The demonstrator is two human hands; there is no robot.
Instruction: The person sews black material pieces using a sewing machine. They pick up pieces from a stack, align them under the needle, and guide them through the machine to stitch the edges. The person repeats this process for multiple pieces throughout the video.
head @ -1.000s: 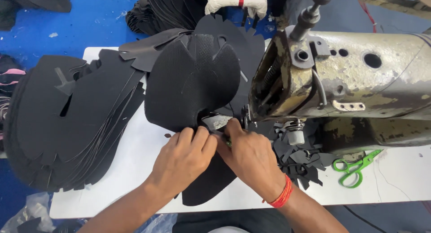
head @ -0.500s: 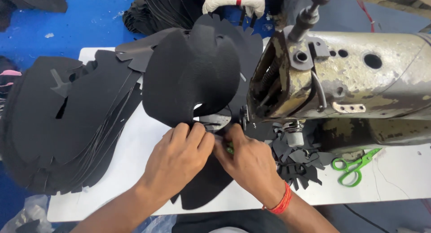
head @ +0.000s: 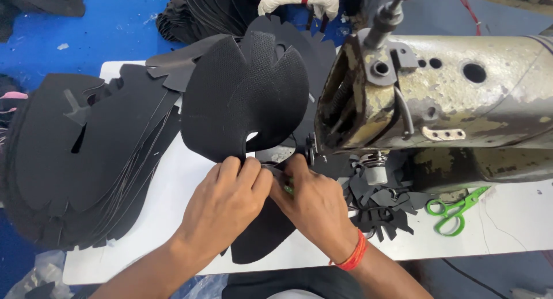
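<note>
White table (head: 173,178), both hands (head: 271,195) still pinching black mesh piece (head: 242,97), now raised higher

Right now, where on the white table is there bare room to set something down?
Bare patches: between the black stack and the left hand; right of the green scissors. Crowded around both hands, the right hand and scraps under the sewing machine.

Bright, even overhead light; soft short shadows under hands and black fabric pieces (head: 242,97). White surface (head: 501,218) near blown out at right. Black stacks lose detail. Focus sharp at centre; slight wide-angle stretch, softness at edges.
</note>
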